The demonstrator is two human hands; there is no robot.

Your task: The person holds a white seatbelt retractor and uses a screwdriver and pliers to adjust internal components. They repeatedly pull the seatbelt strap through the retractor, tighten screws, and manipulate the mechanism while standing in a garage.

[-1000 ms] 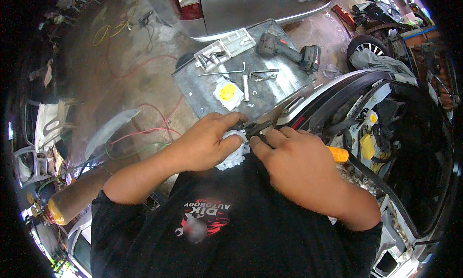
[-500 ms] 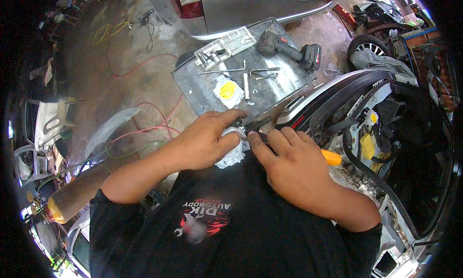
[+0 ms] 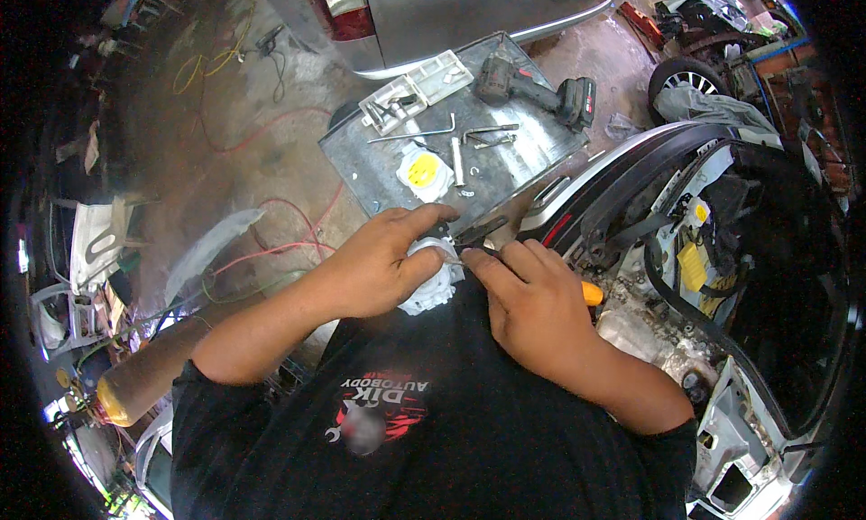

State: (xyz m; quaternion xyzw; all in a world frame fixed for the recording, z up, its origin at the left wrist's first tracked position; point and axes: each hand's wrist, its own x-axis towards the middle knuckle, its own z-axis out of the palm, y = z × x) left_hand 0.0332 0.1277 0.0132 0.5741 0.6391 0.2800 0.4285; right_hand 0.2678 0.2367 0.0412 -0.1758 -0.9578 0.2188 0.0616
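a: where is the white plastic part (image 3: 431, 281) held?

b: it is cupped in the left hand (image 3: 379, 267), close to the chest, with the thumb and fingers closed round its upper edge. that grip is pressed onto the part, not spread.

a: and the right hand (image 3: 532, 308)?

b: it is closed round a tool with an orange handle (image 3: 591, 293), whose end shows behind the palm. a thin metal tip (image 3: 456, 261) is pointed at the part, just ahead of the left thumb. whether the tip is seated in a slot cannot be told.

a: how should the step be done well?

b: the part should be braced firmly so it is not twisted out of the left grip, and the tip should be guided with small force, angled away from the holding fingers. a slip toward the thumb is the likely risk.

a: what lies beyond the grip?

b: the metal counter (image 3: 361, 164), carrying a cordless drill (image 3: 537, 89), a yellow-centred white disc (image 3: 424, 173) and loose metal tools (image 3: 456, 132). to the right, an opened car body (image 3: 722, 249) is seen.
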